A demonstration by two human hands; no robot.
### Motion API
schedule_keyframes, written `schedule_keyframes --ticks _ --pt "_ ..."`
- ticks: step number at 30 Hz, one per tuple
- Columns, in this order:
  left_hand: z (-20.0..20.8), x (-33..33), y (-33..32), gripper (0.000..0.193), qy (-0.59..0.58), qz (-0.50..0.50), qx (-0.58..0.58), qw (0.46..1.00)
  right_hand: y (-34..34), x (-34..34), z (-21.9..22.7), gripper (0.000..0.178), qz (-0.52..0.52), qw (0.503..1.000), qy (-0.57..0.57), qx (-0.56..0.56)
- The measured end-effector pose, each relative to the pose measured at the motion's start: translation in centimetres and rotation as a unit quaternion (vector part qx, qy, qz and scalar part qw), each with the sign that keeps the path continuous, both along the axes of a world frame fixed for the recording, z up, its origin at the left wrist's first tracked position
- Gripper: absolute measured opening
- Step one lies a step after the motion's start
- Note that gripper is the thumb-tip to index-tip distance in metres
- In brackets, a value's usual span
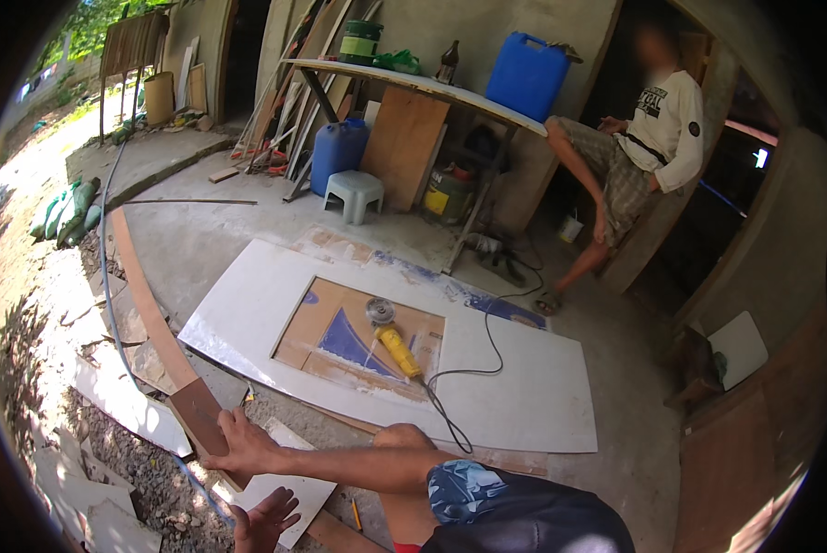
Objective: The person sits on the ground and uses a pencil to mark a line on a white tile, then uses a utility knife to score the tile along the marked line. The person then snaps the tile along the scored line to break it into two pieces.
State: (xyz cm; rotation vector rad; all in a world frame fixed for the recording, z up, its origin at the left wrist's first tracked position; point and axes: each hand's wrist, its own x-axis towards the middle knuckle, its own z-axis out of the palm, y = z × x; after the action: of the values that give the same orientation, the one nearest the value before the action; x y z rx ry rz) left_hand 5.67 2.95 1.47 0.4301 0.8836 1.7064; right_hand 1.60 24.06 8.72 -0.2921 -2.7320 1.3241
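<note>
Board (193, 409) is lying at eight o'clock beneath our right hand (250, 448), grasp indeterminate; our left hand (266, 520) is hanging open, empty. With one-handed control, we could be risking slippage.

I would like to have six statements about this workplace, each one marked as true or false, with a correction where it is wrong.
1. The yellow angle grinder lies within the rectangular cut-out of the white panel. True.
2. The right hand holds the yellow angle grinder. False: it is on a brown board.
3. The left hand is open, palm up. True.
4. The brown bottle stands under the long table. False: it stands on top.
5. Both blue jerrycans stand on the long table. False: one does; the other is on the floor.
6. A pale plastic stool stands beside the lower jerrycan. True.
</note>
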Motion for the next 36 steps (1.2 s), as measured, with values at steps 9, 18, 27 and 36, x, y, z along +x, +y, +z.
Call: schedule_keyframes --ticks 9,18,27,36 --pt "0.0 -2.9 -1.1 0.101 0.146 0.105 -0.166 0.969 0.3 0.0 2.4 0.099 0.005 0.999 0.008 0.042" --pt "0.8 -1.7 -1.6 0.061 0.159 0.219 -0.14 0.952 -1.4 0.4 1.1 0.093 0.021 0.993 -0.077 -0.089" --pt "2.5 -1.2 -1.5 0.021 0.647 0.325 -0.259 0.639 -1.3 0.0 -0.4 0.096 0.019 0.992 -0.072 -0.098" --pt "1.8 -1.9 -2.1 0.017 0.687 0.309 -0.233 0.615 -1.7 -0.5 0.3 0.098 0.036 0.991 -0.092 -0.087"
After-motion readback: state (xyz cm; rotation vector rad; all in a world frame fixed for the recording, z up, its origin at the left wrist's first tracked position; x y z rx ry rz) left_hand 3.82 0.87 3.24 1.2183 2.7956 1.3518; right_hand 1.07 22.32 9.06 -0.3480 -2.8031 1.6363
